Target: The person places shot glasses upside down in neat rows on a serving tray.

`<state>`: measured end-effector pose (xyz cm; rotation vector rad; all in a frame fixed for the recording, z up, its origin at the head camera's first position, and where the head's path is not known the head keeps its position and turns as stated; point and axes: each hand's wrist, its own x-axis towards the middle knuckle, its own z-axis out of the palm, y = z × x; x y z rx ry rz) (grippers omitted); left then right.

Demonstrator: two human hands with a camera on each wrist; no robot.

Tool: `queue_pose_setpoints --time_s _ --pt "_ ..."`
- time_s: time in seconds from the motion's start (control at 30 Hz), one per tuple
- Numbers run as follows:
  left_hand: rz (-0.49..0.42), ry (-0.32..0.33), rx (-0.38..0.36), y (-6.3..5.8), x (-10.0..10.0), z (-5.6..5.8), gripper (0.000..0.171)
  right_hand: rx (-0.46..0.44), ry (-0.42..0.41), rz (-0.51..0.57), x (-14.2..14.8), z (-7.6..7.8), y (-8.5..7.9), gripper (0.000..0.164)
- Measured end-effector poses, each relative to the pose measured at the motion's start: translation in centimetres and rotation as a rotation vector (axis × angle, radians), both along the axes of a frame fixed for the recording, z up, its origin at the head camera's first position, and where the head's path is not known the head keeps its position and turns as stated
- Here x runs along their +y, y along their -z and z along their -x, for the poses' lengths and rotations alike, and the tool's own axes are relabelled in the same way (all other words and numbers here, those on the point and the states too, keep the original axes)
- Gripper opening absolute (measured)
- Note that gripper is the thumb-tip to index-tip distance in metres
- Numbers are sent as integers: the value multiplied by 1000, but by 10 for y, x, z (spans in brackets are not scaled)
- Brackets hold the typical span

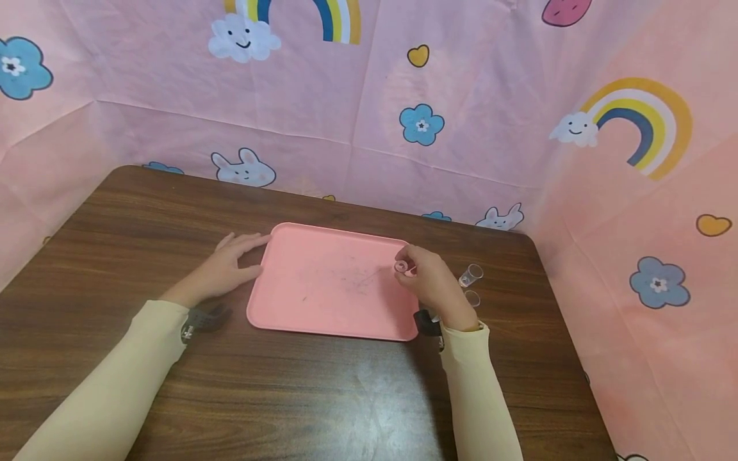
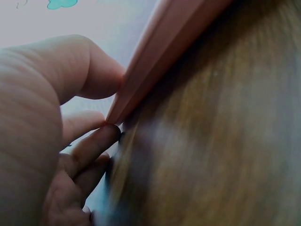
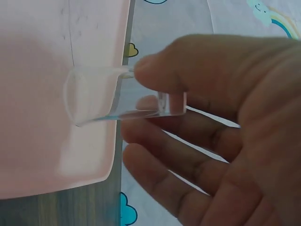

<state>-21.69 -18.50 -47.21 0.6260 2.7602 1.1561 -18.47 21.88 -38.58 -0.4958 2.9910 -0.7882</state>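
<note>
My right hand pinches a small clear shot glass between thumb and fingers, above the right side of a pink tray. In the right wrist view the glass lies sideways, its wide mouth toward the tray and its thick base by the fingers. My left hand is at the tray's left edge, fingers spread and fairly straight. Up close in the left wrist view, the thumb and some fingertips touch the tray's rim. Dark scratch marks show on the tray's surface.
Just right of the tray, a clear glass stands on the brown wooden table. Another clear glass is partly hidden by my right wrist. Pink patterned cloth hangs behind the table and along its sides.
</note>
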Motion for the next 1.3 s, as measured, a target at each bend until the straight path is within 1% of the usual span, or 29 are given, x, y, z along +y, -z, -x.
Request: queue_pose_setpoints --time_s 0.07,0.27,0.5,0.63,0.7,0.77,0.87,0.97,1.07,1.13,1.2,1.3 --pt "0 -2 -3 -1 0 0 61 -31 -3 5 -1 -2 1 15" --pt "-3 -1 -3 -3 2 -1 60 -106 -11 -26 -2 -4 6 15" --pt "1 -6 -18 -5 0 -4 60 -120 -11 -17 -2 -5 8 17" --pt "3 -13 -35 -4 -2 -5 61 -118 -15 -26 -3 -5 9 19" --pt "7 -14 -31 -3 -2 -5 61 -116 -18 -27 -3 -5 8 22" --pt "7 -9 -28 -1 -2 -5 62 -113 -16 -7 -1 -6 3 27" --pt "10 -8 -30 1 -1 -4 62 -93 4 30 5 -12 -8 35" --pt "-2 -11 -40 2 0 -3 61 -62 15 66 14 -18 -24 36" --pt "-5 -20 -36 2 0 -3 61 -22 15 103 31 -20 -39 38" --pt "-2 -20 -36 2 -1 -3 61 9 20 114 46 -18 -47 38" --pt "6 -21 -39 2 -1 -3 62 16 51 109 65 -14 -51 41" --pt "11 -18 -37 2 -1 -2 62 -2 87 48 97 -4 -51 44"
